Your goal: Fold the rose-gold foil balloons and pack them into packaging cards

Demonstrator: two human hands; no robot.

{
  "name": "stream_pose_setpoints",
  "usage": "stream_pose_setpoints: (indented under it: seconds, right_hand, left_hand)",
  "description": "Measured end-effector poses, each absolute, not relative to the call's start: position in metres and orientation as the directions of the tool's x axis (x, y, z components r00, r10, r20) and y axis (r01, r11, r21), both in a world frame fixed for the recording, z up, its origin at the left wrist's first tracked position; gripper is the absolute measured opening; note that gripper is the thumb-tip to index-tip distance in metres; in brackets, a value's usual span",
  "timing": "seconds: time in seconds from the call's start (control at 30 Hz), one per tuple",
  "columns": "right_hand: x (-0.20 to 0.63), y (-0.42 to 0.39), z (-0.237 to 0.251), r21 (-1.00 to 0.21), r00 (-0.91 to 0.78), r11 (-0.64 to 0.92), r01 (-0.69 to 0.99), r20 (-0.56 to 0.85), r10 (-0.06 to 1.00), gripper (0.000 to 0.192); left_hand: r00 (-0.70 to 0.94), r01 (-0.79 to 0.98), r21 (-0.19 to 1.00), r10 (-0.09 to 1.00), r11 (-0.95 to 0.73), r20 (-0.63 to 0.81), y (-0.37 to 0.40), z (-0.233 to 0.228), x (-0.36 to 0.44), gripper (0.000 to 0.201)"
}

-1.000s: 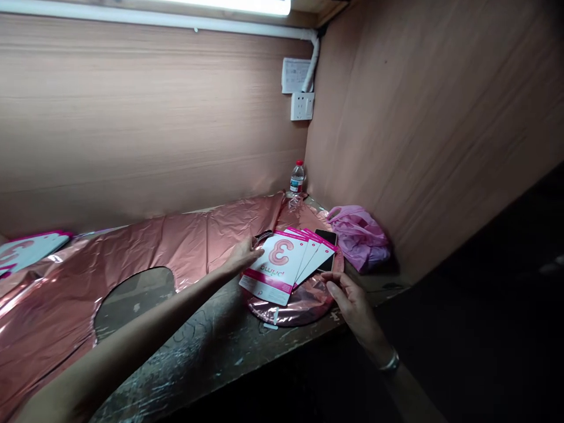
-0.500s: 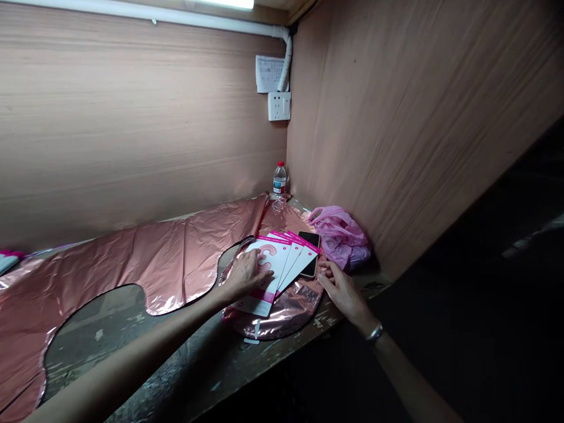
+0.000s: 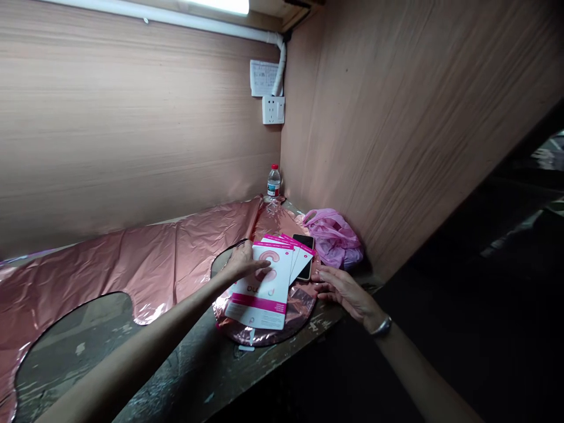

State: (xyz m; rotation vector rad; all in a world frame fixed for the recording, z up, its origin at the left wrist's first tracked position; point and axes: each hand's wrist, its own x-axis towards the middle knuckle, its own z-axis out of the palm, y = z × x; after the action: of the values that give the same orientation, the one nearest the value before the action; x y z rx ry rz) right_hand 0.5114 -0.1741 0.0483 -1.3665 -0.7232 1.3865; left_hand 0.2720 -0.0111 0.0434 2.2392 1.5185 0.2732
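The worn desk point(image 3: 207, 376) runs along the wooden wall, and the near edge of it carries a round rose-gold foil balloon point(image 3: 268, 329) lying flat. On top of that balloon sits a fanned stack of pink-and-white header cards point(image 3: 264, 288), the front one printed with a rose-gold numeral.

The left hand point(image 3: 244, 264) rests flat on the upper left of the cards, fingers spread and pressing down, gripping nothing. The right hand point(image 3: 341, 288) lies open just right of the cards, fingertips touching the foil beside the stack's right edge, a metal watch point(image 3: 382, 326) on its wrist; it holds nothing either.

Under the far right corner of the cards a dark smartphone point(image 3: 305, 249) pokes out. To square the fan well, it seems best to keep the left palm as an anchor while the right fingers nudge the loose edges inward, moving gently so the slippery foil below does not slide and the phone is not pushed off toward the desk edge.

Right of the cards, against the side wall, lies a crumpled pink plastic bag point(image 3: 335, 238). Left of the cards a large sheet of rose-gold foil point(image 3: 132, 264) spreads over the desk, with rounded cut-outs showing the surface. Beyond the cards, in the corner, stands a water bottle point(image 3: 274, 181), with a wall socket point(image 3: 273, 110) above it.
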Motion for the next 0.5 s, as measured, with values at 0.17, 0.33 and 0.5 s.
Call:
stream_pose_setpoints:
  seconds: [0.17, 0.33, 0.5]
  right_hand:
    - [0.517, -0.167, 0.049, -0.835, 0.091, -0.350, -0.425, -0.424, 0.901, 0.009]
    - [0.510, -0.147, 0.051, -0.761, 0.058, -0.468, -0.450, -0.547, 0.835, 0.009]
    - [0.505, -0.123, 0.049, -0.736, 0.117, -0.576, -0.356, -0.646, 0.754, 0.016]
  left_hand:
    - [0.394, 0.829, 0.448, 0.918, -0.333, -0.047, -0.019, 0.039, 0.283, 0.054]
    - [0.371, 0.830, 0.452, 0.929, -0.327, -0.008, -0.029, 0.028, 0.287, 0.061]
    - [0.345, 0.817, 0.451, 0.931, -0.360, 0.118, -0.037, 0.011, 0.284, 0.054]
